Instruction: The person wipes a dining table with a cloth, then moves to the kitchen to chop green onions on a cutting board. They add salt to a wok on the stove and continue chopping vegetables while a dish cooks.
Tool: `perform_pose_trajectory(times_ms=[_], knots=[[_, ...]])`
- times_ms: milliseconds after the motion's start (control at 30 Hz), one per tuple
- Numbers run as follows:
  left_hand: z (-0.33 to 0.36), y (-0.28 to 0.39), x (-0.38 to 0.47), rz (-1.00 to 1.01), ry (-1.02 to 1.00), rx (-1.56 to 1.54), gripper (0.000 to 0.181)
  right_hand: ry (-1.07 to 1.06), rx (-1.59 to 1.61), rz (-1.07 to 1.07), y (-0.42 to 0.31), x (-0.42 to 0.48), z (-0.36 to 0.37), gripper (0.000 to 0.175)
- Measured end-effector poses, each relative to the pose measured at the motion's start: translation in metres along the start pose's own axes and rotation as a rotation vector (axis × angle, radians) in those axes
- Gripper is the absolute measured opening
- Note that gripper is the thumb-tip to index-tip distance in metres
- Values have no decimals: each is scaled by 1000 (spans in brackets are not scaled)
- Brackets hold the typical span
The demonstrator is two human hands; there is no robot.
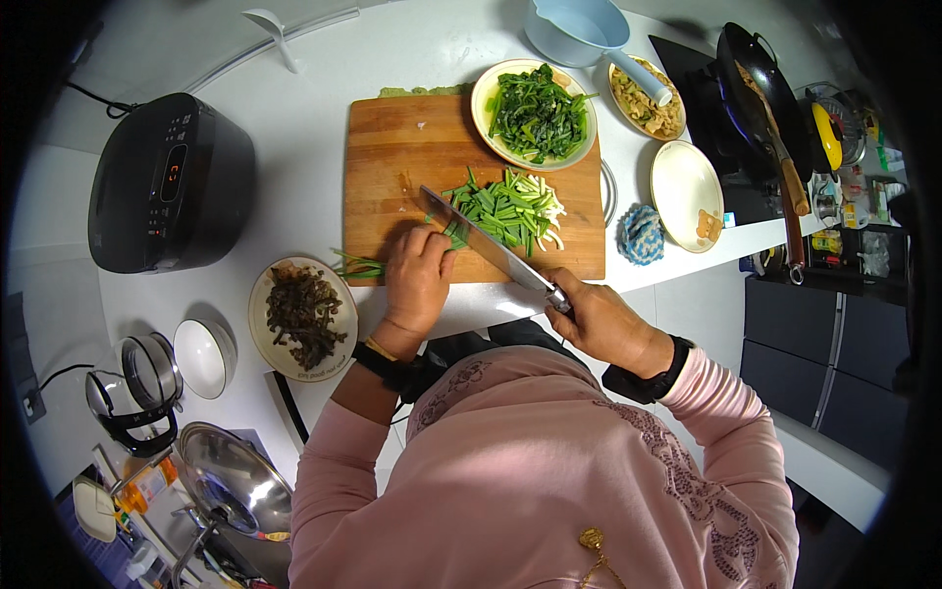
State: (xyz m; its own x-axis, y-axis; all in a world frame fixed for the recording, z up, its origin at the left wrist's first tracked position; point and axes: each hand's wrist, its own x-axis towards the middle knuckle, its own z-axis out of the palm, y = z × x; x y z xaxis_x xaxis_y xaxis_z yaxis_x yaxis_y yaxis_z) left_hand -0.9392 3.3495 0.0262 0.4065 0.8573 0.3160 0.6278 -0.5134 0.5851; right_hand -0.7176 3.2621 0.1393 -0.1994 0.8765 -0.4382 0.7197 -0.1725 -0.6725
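Note:
My right hand (600,320) grips the handle of a broad-bladed kitchen knife (489,247), whose blade slants up and left across the wooden cutting board (383,158). Left of the blade, my left hand (418,276) presses on a bunch of long green stalks (360,266), probably garlic chives or scallions. The uncut ends trail off the board's left edge, and curled fingers hide the middle of the bunch. Cut green and white pieces (511,206) lie heaped on the blade's right. A plate of cooked leafy greens (541,110) rests on the board's upper right corner.
A plate of dark cooked food (305,316) stands left of my left hand. Rightward are a blue-and-white cloth (642,235), an oval plate (684,191), a filled dish (647,103) under the blue saucepan's (581,33) handle, and a wok (758,96). A black rice cooker (173,184) sits far left.

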Motion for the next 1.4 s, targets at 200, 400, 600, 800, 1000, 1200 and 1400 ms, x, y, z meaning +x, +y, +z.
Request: perform_pose_trajectory(times_ms=[200, 400, 600, 800, 1000, 1200, 1400], knots=[[-14, -4, -6, 54, 3, -10, 6, -8, 7, -15, -1, -1, -1, 43], [-9, -8, -8, 99, -2, 85, 6, -95, -30, 18, -7, -6, -8, 42], [-8, -10, -11, 129, -38, 79, 11, 59, -34, -134, 4, 29, 19, 40], [-13, -9, -15, 119, -57, 80, 15, 108, 5, -115, 4, 24, 9, 38], [5, 6, -1, -7, 1, -15, 15, 177, 49, -120, -1, 2, -3, 38], [-13, 8, -8, -53, 30, 6, 24, 46, 29, -36, -3, -10, -9, 41], [-11, -1, -11, 10, 8, 12, 8, -78, 22, -17, -4, -6, -4, 41]])
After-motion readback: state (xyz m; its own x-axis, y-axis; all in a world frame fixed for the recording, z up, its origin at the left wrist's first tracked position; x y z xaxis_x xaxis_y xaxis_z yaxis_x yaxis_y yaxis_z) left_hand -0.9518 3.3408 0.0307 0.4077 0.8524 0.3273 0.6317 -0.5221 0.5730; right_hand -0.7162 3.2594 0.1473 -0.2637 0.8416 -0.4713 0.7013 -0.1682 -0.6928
